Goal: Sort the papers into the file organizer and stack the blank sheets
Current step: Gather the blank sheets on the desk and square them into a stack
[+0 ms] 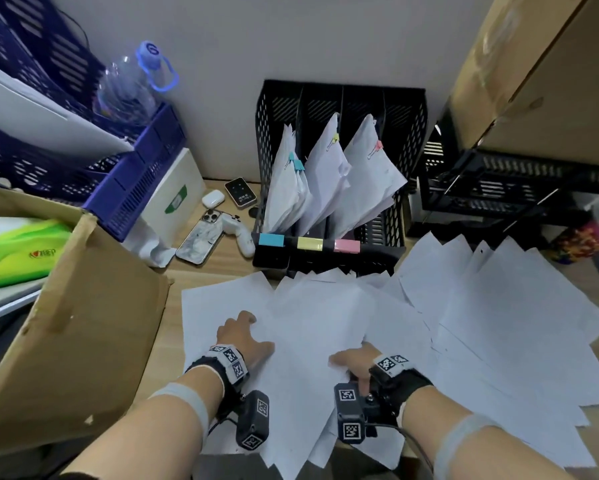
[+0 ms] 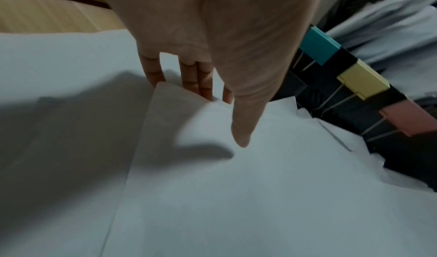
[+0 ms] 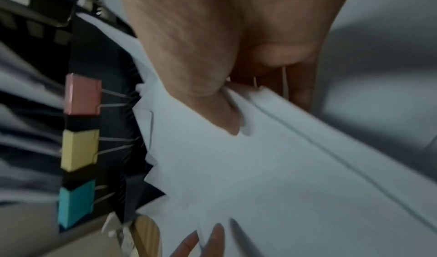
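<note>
Blank white sheets (image 1: 498, 323) lie fanned over the wooden table in front of me. A loose stack of blank sheets (image 1: 318, 327) is between both hands. My left hand (image 1: 246, 337) holds its left edge, fingers (image 2: 203, 85) slid underneath and thumb over the top. My right hand (image 1: 353, 358) pinches the right edge, thumb (image 3: 227, 118) pressed on top and fingers below. Behind stands the black mesh file organizer (image 1: 408, 140), holding three clipped paper bundles. Blue (image 1: 271, 240), yellow (image 1: 310, 243) and pink (image 1: 347, 246) binder clips mark its front slots.
A cardboard box (image 1: 83, 341) stands close on the left. Blue baskets (image 1: 142, 174) and a water bottle (image 1: 131, 84) sit behind it. A phone (image 1: 199, 242) and a white controller (image 1: 239, 233) lie left of the organizer. Black crates (image 1: 498, 188) are at the right.
</note>
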Available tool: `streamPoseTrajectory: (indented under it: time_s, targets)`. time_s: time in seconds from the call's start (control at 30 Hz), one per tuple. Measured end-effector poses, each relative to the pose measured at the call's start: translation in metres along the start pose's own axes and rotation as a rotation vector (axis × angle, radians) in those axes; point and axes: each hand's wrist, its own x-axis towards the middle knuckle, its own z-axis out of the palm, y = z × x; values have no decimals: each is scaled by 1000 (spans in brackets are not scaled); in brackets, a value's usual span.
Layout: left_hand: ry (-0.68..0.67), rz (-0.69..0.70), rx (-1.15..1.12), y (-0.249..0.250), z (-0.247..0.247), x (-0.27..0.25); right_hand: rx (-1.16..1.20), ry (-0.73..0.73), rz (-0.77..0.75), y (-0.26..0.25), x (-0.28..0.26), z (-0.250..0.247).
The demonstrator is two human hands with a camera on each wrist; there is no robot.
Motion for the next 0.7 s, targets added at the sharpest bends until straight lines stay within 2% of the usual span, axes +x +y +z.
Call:
streamPoseTrajectory:
  time_s: [0.03, 0.17, 0.27, 0.33, 0.4, 0.53, 0.7]
  targets:
    - [5, -4, -27, -3, -4, 0, 30, 36, -22, -3, -2, -1]
    - [65, -31, -176, -18, -20, -6, -116, 141, -180, -20, -13, -7]
    - [40, -40, -367, -28, -24, -8, -175, 190, -306, -37, -23, -9]
    - [-10, -46, -485, -32, -24, -8, -208, 169, -375, -48, -29, -10]
    - [-26, -48, -493, -35, -24, -9, -251, 108, -412, -55, -37, -6]
    - [92, -90, -490, -48, -28, -16, -407, 4, -410, -62, -44, 4]
    - [306, -328, -446, -75, -32, -28, -269, 112, -474, -77, -19, 23]
